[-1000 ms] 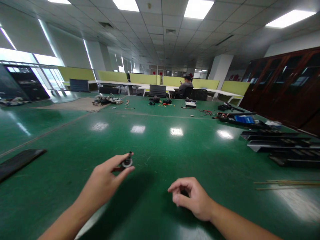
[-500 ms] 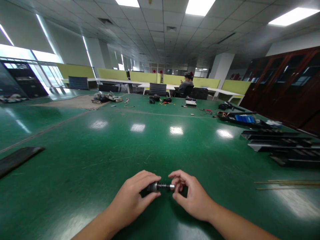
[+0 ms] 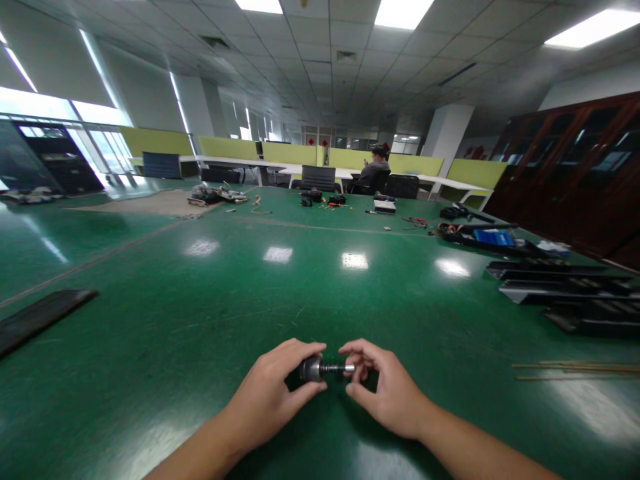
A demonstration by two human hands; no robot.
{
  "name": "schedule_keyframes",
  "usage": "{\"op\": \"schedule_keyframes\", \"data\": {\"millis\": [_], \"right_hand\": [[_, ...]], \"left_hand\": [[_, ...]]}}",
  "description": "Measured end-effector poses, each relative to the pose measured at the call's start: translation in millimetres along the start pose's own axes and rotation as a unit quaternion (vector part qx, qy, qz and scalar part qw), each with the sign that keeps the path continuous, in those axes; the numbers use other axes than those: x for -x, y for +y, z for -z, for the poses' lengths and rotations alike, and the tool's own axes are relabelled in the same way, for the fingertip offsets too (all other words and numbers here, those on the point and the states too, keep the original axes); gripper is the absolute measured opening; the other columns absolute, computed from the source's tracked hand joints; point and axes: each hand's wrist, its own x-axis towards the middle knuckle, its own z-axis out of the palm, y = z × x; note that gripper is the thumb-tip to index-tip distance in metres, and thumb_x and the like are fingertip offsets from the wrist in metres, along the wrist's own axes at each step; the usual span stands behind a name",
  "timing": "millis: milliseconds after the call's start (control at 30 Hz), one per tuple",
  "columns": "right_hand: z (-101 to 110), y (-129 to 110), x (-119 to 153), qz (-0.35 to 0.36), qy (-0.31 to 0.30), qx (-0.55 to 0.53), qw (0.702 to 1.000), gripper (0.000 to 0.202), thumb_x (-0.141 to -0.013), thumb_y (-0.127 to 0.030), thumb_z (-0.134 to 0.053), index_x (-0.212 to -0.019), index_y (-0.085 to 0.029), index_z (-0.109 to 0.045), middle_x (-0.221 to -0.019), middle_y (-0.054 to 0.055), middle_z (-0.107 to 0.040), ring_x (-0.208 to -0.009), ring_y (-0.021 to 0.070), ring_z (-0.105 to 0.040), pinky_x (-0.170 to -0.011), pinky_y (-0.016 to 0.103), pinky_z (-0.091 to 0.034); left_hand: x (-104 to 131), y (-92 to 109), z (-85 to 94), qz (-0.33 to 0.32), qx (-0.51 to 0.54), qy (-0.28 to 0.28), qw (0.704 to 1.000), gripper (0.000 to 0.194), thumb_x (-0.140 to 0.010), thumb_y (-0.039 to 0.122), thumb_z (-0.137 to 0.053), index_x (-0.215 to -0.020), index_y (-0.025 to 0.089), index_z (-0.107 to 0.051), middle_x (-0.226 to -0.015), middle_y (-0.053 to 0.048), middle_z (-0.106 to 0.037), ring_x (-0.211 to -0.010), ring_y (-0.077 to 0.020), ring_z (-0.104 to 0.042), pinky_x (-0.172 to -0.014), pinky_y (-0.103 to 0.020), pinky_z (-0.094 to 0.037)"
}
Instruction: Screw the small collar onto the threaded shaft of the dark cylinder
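A short black cylinder (image 3: 312, 369) lies between the thumb and fingers of my left hand (image 3: 274, 383), which is closed around it. From its right end sticks out a thin rod wound with a spring (image 3: 334, 368), ending in a bright silver tip (image 3: 350, 368). My right hand (image 3: 383, 383) is at that tip, forefinger and thumb apart and the other fingers curled. The tip lies against or just in front of those curled fingers; I cannot tell if they touch it. Both hands are low over the green tabletop (image 3: 280, 293).
A dark flat bar (image 3: 43, 320) lies at left. On the right are black metal channels (image 3: 565, 291), thin brass-coloured rods (image 3: 575, 367) and a black tray with blue content (image 3: 493, 238). Tools and a white box (image 3: 385, 207) sit at the far edge. A person (image 3: 374, 170) sits beyond.
The cylinder has shifted slightly right and up, with more of its body showing between my left fingers. My right hand has hardly moved; the whole view has shifted slightly.
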Motion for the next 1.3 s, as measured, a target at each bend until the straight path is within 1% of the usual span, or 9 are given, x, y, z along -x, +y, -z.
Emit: {"op": "schedule_keyframes", "data": {"millis": [167,333,500,600,700,867,967,1100,1300], "right_hand": [[0.5,-0.5,0.3,-0.001,0.002,0.001,1.000,0.048,-0.076,-0.005,-0.066,-0.120,-0.022,-0.060,-0.095,0.001,-0.067,-0.077,0.0161,-0.064,-0.075,0.030,-0.050],[0.2,-1.9,1.2,0.009,0.007,0.006,1.000,0.043,-0.078,-0.008,-0.068,-0.118,-0.022,-0.063,-0.094,0.002,-0.068,-0.078,0.0170,-0.064,-0.074,0.030,-0.050],[-0.3,-6.5,3.1,0.033,0.014,0.043,0.998,0.036,-0.077,-0.019,-0.079,-0.111,-0.022,-0.070,-0.088,0.002,-0.068,-0.077,0.0183,-0.063,-0.073,0.031,-0.049],[0.6,-11.6,3.4,0.045,0.005,0.059,0.997,0.038,-0.075,-0.024,-0.084,-0.110,-0.021,-0.072,-0.087,0.002,-0.067,-0.077,0.0191,-0.063,-0.072,0.031,-0.048],[1.8,-16.0,3.1,0.051,-0.009,0.068,0.996,0.035,-0.076,-0.025,-0.083,-0.109,-0.019,-0.073,-0.087,0.003,-0.068,-0.078,0.0196,-0.064,-0.072,0.031,-0.049],[2.0,-16.1,3.7,0.072,-0.009,0.079,0.994,0.025,-0.081,-0.024,-0.077,-0.106,-0.019,-0.075,-0.088,0.004,-0.069,-0.078,0.0192,-0.065,-0.072,0.031,-0.048],[1.5,-14.0,4.3,0.086,-0.013,0.086,0.992,0.019,-0.085,-0.023,-0.073,-0.103,-0.019,-0.077,-0.086,0.004,-0.070,-0.077,0.0187,-0.064,-0.072,0.031,-0.047],[1.2,-12.9,3.9,0.082,-0.018,0.089,0.993,0.013,-0.086,-0.024,-0.073,-0.097,-0.019,-0.078,-0.082,0.003,-0.070,-0.074,0.0179,-0.064,-0.070,0.030,-0.046],[1.9,-13.1,2.1,0.083,-0.011,0.090,0.992,0.010,-0.088,-0.025,-0.073,-0.093,-0.019,-0.079,-0.080,0.003,-0.071,-0.073,0.0172,-0.065,-0.069,0.029,-0.045]], "left_hand": [[0.6,-1.1,-0.8,0.002,0.000,-0.008,1.000,0.048,-0.089,0.024,-0.073,-0.133,0.030,-0.057,-0.110,-0.004,-0.068,-0.099,-0.0183,-0.064,-0.088,-0.032,-0.054],[1.0,-3.3,-1.8,0.000,0.007,-0.014,1.000,0.048,-0.089,0.023,-0.072,-0.134,0.032,-0.056,-0.111,-0.004,-0.067,-0.100,-0.0181,-0.064,-0.089,-0.032,-0.053],[0.9,-2.1,-2.8,-0.023,0.015,-0.018,0.999,0.048,-0.088,0.020,-0.072,-0.132,0.030,-0.057,-0.109,-0.003,-0.067,-0.099,-0.0176,-0.063,-0.089,-0.032,-0.052],[0.8,1.3,-2.6,-0.039,0.017,-0.020,0.999,0.041,-0.089,0.021,-0.072,-0.126,0.030,-0.059,-0.109,-0.002,-0.068,-0.099,-0.0169,-0.063,-0.088,-0.031,-0.051],[0.0,4.9,-2.4,-0.064,0.026,-0.032,0.997,0.034,-0.091,0.022,-0.071,-0.122,0.030,-0.060,-0.108,-0.002,-0.068,-0.099,-0.0164,-0.062,-0.088,-0.031,-0.050],[-1.5,6.6,-5.2,-0.079,0.022,-0.038,0.996,0.032,-0.091,0.022,-0.070,-0.121,0.029,-0.062,-0.107,-0.002,-0.070,-0.097,-0.0166,-0.062,-0.087,-0.032,-0.050],[0.3,5.3,-8.5,-0.086,0.010,-0.031,0.996,0.032,-0.090,0.024,-0.072,-0.119,0.028,-0.062,-0.106,-0.002,-0.071,-0.096,-0.0170,-0.064,-0.085,-0.032,-0.051],[4.3,4.0,-12.5,-0.093,0.006,-0.012,0.996,0.035,-0.088,0.024,-0.074,-0.120,0.026,-0.062,-0.109,-0.002,-0.072,-0.099,-0.0166,-0.068,-0.089,-0.030,-0.053],[4.2,5.2,-14.5,-0.107,0.008,-0.004,0.994,0.035,-0.087,0.022,-0.074,-0.120,0.025,-0.062,-0.110,-0.003,-0.072,-0.099,-0.0163,-0.068,-0.089,-0.030,-0.055]]}}
